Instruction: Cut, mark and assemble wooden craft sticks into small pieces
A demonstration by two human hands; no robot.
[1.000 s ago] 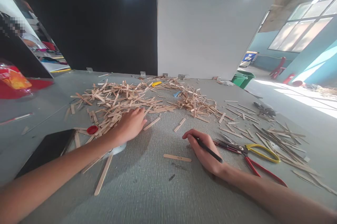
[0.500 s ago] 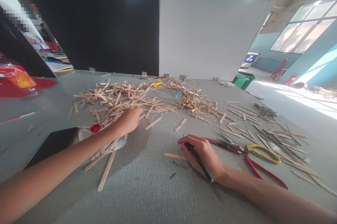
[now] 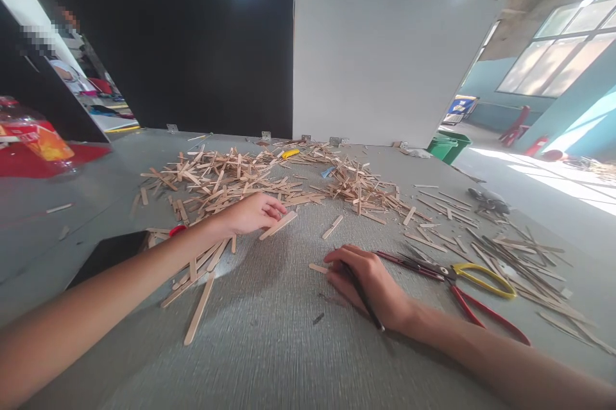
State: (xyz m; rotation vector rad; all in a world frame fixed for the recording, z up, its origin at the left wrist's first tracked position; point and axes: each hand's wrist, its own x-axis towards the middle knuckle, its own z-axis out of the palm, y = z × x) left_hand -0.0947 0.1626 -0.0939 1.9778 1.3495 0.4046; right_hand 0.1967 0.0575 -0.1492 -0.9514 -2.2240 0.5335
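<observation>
My left hand [image 3: 257, 213] is in front of the pile of wooden craft sticks [image 3: 231, 176], fingers closed on one loose craft stick [image 3: 279, 226], which looks slightly raised from the table. My right hand [image 3: 373, 285] is wrapped around a dark pen [image 3: 360, 294], its back end slanting down toward the wrist. Another craft stick [image 3: 317, 267] lies flat, partly hidden under the right fingers. One more short stick [image 3: 332, 227] rests between the two hands.
Right of my right hand lie scissors or snips [image 3: 450, 273] with yellow and red handles. A dark phone-like slab [image 3: 108, 259] is partly under my left forearm. A bottle [image 3: 41, 140] stands at left. Dark thin strips [image 3: 510, 262] and a yellow object [image 3: 290, 153] lie farther off.
My left hand has moved right from the pile's edge to the loose stick and grips it. My right hand keeps the pen and covers more of the stick beneath it.
</observation>
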